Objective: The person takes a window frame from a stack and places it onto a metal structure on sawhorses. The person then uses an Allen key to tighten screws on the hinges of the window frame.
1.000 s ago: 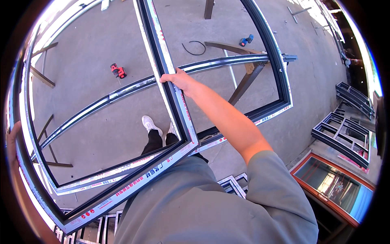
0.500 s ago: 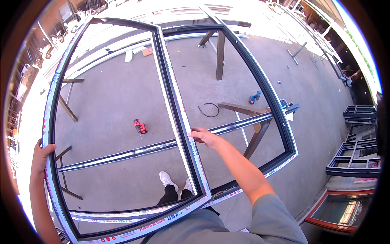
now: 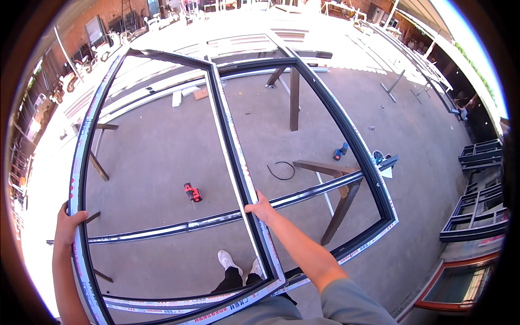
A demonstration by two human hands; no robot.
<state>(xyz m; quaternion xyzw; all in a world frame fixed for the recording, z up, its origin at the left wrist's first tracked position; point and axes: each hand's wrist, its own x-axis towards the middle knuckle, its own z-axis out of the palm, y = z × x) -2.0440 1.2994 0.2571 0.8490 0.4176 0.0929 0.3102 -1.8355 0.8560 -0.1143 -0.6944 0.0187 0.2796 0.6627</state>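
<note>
A dark window sash (image 3: 233, 135) with pale printed protective film on its faces lies tilted in front of me, its near edge by my waist. My left hand (image 3: 70, 223) is closed round its left rail, thumb on top. My right hand (image 3: 260, 208) grips its right rail, thumb across the upper face and the other fingers mostly hidden. Below and to the right is a larger dark window frame (image 3: 342, 120), which the sash partly overlaps. A long film-covered bar (image 3: 214, 222) crosses under both.
Brown metal stands (image 3: 340, 211) support the work. On the concrete floor (image 3: 157, 157) lie a red cordless drill (image 3: 192, 192), a blue cordless drill (image 3: 340, 151) and a black cable (image 3: 280, 170). More dark frames (image 3: 476, 208) and a reddish-brown framed pane (image 3: 457, 284) stand at right.
My right hand has gone from resting with extended fingers to wrapping the right rail. The view has tilted upward, so the scene sits lower. My left hand keeps its hold.
</note>
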